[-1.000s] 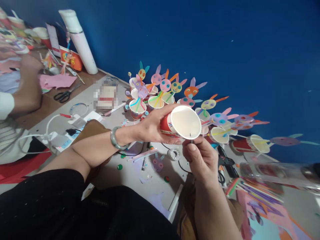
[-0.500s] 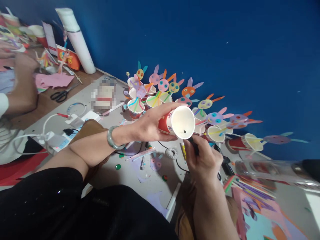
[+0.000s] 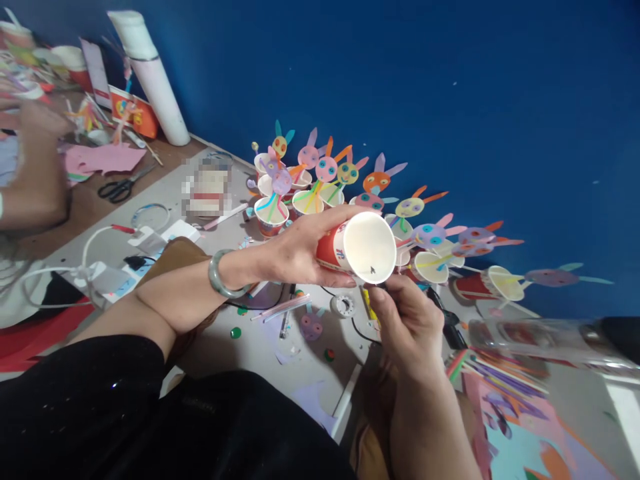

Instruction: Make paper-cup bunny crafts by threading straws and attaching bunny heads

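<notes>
My left hand [image 3: 300, 257] is wrapped round a red-and-white paper cup [image 3: 369, 248], its open mouth tilted up towards me. The fingers of my right hand [image 3: 407, 310] are closed just below the cup's rim, on a dark tool [image 3: 379, 288] that they mostly hide; I cannot make out its kind. A small dark pointed tip [image 3: 373, 270] shows inside the cup, low on the near wall. Behind the cup stand several paper cups [image 3: 271, 217] with straws and paper rabbit faces [image 3: 326, 169]. A loose purple rabbit face [image 3: 311, 325] lies on the table below my hands.
A roll of tape [image 3: 343, 306], straws [image 3: 510, 373] and coloured paper [image 3: 520, 433] lie about the table. A clear bottle [image 3: 545, 340] is at right. Scissors [image 3: 117, 191], white cables [image 3: 55, 272] and a white flask [image 3: 153, 87] are left, near another person's arm [image 3: 40, 167].
The cup's mouth has turned slightly and shifted a little right. The dark tip inside it looks a bit different, with a forked outline. My right hand has moved only slightly.
</notes>
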The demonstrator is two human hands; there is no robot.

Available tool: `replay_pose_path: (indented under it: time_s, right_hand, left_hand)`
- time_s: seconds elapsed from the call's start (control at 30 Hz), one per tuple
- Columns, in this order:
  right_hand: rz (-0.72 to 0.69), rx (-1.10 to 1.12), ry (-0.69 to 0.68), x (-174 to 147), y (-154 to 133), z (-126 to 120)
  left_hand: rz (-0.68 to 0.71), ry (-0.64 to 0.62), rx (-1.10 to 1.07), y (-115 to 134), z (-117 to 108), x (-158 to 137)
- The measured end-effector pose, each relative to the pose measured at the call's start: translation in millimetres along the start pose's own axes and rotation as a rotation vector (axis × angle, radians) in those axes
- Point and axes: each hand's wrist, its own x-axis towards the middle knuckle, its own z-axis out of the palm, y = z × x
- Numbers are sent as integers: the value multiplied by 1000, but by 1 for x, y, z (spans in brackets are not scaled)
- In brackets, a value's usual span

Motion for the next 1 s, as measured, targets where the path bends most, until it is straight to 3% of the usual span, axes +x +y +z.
replay_pose_path:
  time_s: [0.1, 0.2, 0.27, 0.4, 0.47, 0.57, 0.67, 0.8, 0.87, 0.93, 1.0]
  right_hand:
    - [218, 500, -207, 0, -3, 1]
    - [292, 614, -245, 1, -1, 3]
    - [207, 392, -130, 1, 1, 6]
    - [-168, -351, 173, 0, 7, 9]
    - [-315, -624, 252, 0, 10, 10]
    - [-326, -755, 258, 0, 10, 9]
    - [-174, -493, 189, -1, 2, 6]
    - [150, 201, -82, -4, -9, 0]
    - [236, 420, -168, -4, -10, 0]
    - [203, 356, -128, -3, -9, 1]
    - [54, 60, 12, -2, -4, 4]
  left_hand:
    - [14, -26, 23, 2, -5, 0]
    - [2, -12, 88, 2, -5, -1]
    - [-7, 4, 119, 1, -4, -1]
    - [-3, 49, 144, -1, 1, -2]
    - [-9, 64, 155, -1, 2, -2]
    - [-32, 62, 176, 1, 3, -2]
    - [-36, 53, 156, 3, 2, -3]
    - [-17, 14, 96, 6, -1, -4]
    - [7, 8, 88, 7, -3, -4]
    - [29, 14, 92, 7, -3, -4]
    - [30, 18, 102, 7, -3, -3]
